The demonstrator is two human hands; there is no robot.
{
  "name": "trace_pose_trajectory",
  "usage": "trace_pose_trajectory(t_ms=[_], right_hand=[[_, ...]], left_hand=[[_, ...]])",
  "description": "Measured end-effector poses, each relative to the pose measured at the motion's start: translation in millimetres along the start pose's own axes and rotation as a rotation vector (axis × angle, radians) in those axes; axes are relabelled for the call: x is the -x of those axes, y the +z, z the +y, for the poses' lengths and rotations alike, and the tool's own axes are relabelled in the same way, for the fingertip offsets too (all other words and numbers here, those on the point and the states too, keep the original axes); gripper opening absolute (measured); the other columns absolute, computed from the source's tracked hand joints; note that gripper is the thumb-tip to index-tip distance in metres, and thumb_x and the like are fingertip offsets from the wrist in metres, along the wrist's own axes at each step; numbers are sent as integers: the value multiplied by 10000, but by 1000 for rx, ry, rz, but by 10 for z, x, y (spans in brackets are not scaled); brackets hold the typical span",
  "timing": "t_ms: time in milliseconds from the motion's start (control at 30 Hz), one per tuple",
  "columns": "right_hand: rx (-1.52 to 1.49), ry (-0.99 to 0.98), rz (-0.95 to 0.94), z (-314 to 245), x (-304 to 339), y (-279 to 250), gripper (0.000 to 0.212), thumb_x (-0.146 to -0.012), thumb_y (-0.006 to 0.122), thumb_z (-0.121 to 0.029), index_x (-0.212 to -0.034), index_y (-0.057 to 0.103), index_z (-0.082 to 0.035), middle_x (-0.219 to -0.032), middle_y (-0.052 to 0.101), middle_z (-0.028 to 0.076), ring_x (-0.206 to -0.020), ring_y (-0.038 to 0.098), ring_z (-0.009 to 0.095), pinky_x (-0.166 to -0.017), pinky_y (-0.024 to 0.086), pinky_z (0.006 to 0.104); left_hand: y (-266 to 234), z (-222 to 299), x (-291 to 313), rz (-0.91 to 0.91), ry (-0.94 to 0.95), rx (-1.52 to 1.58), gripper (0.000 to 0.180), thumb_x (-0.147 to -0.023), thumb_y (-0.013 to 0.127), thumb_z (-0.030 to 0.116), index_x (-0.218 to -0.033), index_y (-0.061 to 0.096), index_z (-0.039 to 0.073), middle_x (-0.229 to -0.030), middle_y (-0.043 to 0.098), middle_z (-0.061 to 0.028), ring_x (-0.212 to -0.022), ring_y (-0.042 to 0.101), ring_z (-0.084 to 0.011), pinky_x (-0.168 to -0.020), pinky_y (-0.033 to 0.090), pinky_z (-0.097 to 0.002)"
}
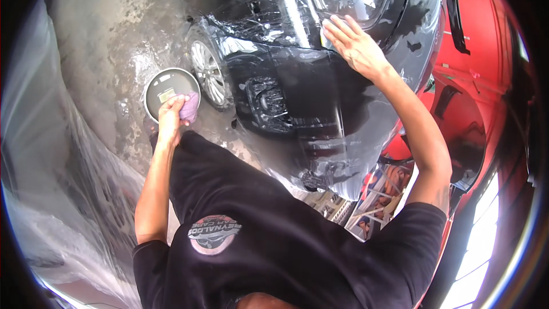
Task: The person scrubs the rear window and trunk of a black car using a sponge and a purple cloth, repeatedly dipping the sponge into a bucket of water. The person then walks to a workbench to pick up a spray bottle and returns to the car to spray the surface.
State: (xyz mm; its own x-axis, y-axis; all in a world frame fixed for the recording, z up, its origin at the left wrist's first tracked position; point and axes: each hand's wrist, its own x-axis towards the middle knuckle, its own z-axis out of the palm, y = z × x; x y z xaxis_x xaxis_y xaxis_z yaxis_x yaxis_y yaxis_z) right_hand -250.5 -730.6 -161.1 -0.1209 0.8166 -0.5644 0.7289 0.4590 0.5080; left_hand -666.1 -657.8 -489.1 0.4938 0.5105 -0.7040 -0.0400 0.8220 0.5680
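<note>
My left hand (170, 115) is closed on a crumpled purple cloth (189, 107) over the near part of a round grey bowl (150, 87) with a pale rim. A small yellowish piece (166, 95) shows inside the bowl, next to my fingers. What supports the bowl cannot be made out. My right hand (355, 46) lies flat on the black car (309, 74), its fingers stretched out toward the far side. A thin pale-yellow edge (323, 39) peeks out beside those fingers; the rest of it is hidden. Clear plastic film (286, 0) covers the panels farther off.
A silver car wheel (207, 67) stands just right of the bowl. Wet, stained concrete floor (114, 28) spreads beyond it. Plastic sheeting (63, 154) hangs along my left. Red car panels (480, 17) stand at the right, and shelving with assorted items (374, 194) lies past the car's near end.
</note>
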Motion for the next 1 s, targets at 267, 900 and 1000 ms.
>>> trace_pose_trajectory(t_ms=[267,900,1000], right_hand=[[2,-46,-94,129,404,-128,593,-945,498,-109,-1523,435,9,-1643,376,130,-1559,281,273,-1300,174,468],[-13,-63,-53,415,548,-373,598,-918,535,-95,-1510,475,-33,-1629,418,86,-1562,279,284,-1303,180,479],[-8,-70,-35,395,665,-288,585,-912,534,-82,-1492,495,-23,-1623,424,91,-1555,293,290,-1297,198,486]], left_hand=[[-246,-226,-139,73,19,52,197,-1020,657,257,-1065,719,75,-950,718,-5,-728,640,-89,-474,463,-249],[-30,-2,185,-48,22,48,199,-1018,668,257,-1024,736,70,-915,722,-20,-663,631,-95,-459,460,-234],[-199,-107,157,-9,24,66,212,-1020,663,257,-1026,733,57,-909,716,-17,-665,627,-94,-450,459,-237]])
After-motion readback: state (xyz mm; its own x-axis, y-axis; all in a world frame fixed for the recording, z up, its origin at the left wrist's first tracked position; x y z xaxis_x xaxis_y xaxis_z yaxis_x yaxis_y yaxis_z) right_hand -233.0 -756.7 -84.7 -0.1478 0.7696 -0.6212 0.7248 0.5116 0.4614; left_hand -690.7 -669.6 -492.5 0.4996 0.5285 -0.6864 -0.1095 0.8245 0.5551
